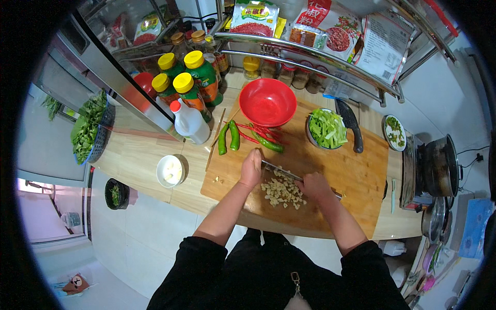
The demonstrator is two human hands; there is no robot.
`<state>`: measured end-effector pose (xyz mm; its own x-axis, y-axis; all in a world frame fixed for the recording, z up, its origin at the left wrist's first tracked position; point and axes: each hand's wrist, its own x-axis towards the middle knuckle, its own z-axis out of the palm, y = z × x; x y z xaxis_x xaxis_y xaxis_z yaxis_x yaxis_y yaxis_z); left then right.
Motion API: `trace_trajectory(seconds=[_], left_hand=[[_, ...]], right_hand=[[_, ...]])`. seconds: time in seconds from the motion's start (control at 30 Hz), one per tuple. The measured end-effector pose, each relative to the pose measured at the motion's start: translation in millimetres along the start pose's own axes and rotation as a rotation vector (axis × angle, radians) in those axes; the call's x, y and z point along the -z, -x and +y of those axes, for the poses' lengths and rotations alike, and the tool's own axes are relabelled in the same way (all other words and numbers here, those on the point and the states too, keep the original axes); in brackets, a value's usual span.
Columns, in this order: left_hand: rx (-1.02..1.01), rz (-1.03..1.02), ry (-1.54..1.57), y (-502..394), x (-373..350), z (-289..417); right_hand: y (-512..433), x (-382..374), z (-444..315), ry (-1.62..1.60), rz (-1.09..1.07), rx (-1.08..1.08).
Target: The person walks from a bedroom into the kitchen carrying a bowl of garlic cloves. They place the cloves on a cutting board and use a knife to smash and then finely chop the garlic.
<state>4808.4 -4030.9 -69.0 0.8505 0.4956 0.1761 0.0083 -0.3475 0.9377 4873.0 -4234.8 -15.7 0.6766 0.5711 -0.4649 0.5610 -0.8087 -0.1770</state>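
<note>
My right hand [316, 186] is closed on the handle end of a kitchen knife [282, 169], beside a pile of chopped garlic [282, 190] on the wooden cutting board [348, 197]. At the knife's far end is my left hand [252, 164]; its fingers are together at the blade tip, and whether they grip it I cannot tell. Beyond the knife lie green chilies [234, 135] and thin red chilies [267, 132], near an upright red bowl [268, 101]. A bowl of cut green vegetable [328, 128] stands on the board's far right part.
A second knife [350, 124] lies right of the vegetable bowl. Chopsticks [215, 143] rest at the board's left edge. Left are a white bowl of garlic cloves [170, 171], a white jug [190, 123] and yellow-capped bottles [198, 73]. A metal rack [298, 46] overhangs the back; a pot [440, 166] stands right.
</note>
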Motion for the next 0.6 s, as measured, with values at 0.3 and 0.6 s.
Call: trace_trajectory(seconds=[0.3,0.6], left_hand=[[0.169,-0.051,0.276,9.5,15.2,-10.0],[0.063,-0.090,0.078,15.4,11.0,-0.4]], right_hand=[[35.5,17.2,-45.7,-0.017,0.024,-0.040],[37.9,-12.3,-33.7,-0.051,0.026,-0.067]])
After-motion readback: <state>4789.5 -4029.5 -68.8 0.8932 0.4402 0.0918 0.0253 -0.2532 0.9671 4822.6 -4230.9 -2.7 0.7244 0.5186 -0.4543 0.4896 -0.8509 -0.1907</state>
